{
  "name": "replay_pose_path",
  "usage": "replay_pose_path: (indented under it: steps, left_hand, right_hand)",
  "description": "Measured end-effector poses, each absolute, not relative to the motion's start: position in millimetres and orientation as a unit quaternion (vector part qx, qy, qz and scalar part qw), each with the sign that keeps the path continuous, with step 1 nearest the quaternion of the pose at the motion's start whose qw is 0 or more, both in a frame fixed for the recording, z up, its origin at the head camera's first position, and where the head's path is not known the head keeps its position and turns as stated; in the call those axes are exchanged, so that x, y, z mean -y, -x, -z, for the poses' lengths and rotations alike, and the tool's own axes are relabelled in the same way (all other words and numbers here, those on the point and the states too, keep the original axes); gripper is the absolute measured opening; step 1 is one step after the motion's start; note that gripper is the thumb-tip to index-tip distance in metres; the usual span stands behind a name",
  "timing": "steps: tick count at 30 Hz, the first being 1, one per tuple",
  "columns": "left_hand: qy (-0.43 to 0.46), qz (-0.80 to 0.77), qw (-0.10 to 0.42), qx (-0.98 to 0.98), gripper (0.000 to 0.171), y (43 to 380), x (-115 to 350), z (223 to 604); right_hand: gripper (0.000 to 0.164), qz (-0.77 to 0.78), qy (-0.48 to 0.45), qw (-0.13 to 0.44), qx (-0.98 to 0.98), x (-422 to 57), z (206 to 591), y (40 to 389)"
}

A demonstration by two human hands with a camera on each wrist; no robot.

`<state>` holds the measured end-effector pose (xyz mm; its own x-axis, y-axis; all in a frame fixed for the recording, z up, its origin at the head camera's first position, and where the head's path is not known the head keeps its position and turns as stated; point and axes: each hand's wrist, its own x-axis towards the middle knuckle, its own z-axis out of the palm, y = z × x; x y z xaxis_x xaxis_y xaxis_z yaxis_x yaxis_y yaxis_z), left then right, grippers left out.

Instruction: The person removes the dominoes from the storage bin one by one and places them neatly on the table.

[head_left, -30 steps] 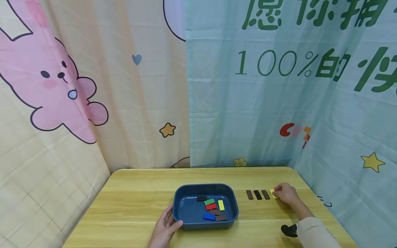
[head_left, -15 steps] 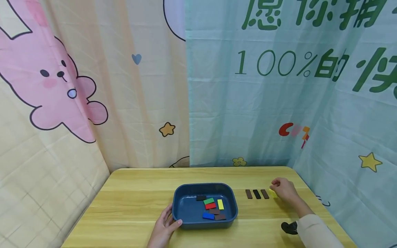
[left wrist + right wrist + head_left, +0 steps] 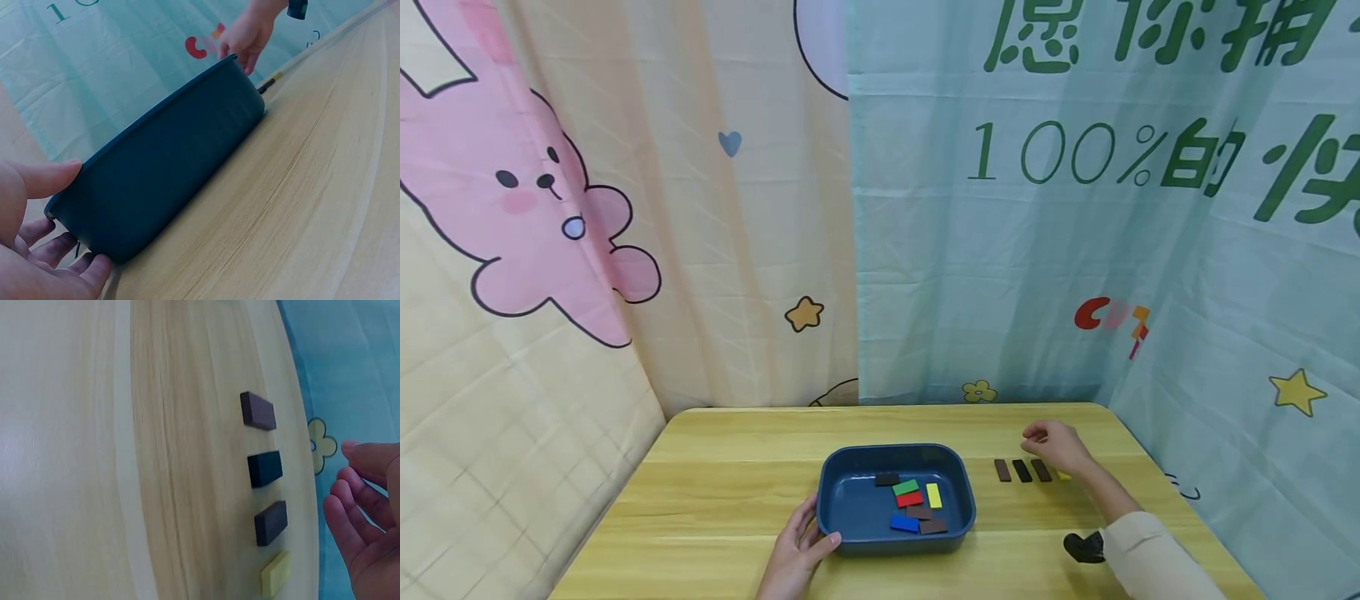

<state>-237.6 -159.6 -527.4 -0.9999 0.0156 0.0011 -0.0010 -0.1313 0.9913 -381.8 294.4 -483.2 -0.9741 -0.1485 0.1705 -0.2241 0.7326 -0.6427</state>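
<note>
My left hand (image 3: 795, 554) grips the near left corner of a dark blue plastic basin (image 3: 898, 546), thumb at the rim and fingers along the side wall (image 3: 169, 156). My right hand (image 3: 1060, 446) hovers over the far side of a row of small flat blocks, holding nothing, its fingers loosely bent (image 3: 369, 519). From left to right the row has a brown block (image 3: 1002, 471), a black block (image 3: 1022, 471), another brown block (image 3: 1041, 471) and a yellow block (image 3: 1063, 476), partly covered by the right hand.
Inside the basin lie several loose blocks, among them a green block (image 3: 906, 487), a red block (image 3: 909, 499), a blue block (image 3: 905, 523) and a yellow one. The wooden table (image 3: 715, 500) ends at a printed curtain (image 3: 985, 333). A black strap (image 3: 1084, 548) hangs near the right sleeve.
My right hand has let go of the yellow block at the row's right end, then lifted and drifted left above the row. The left hand and basin have stayed put.
</note>
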Motion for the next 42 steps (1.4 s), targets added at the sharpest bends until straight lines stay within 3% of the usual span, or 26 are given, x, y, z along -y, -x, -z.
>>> replay_pose_path:
  steps: [24,42]
  left_hand:
    - [0.005,-0.752,0.012,-0.659,0.084,240,160,527]
    - [0.01,-0.742,0.013,-0.67,0.086,238,159,525]
  right_hand:
    - [0.012,-0.354,-0.182,0.05,0.916,-231,462,388]
    - [0.013,-0.331,-0.278,0.042,0.901,-187,454,385]
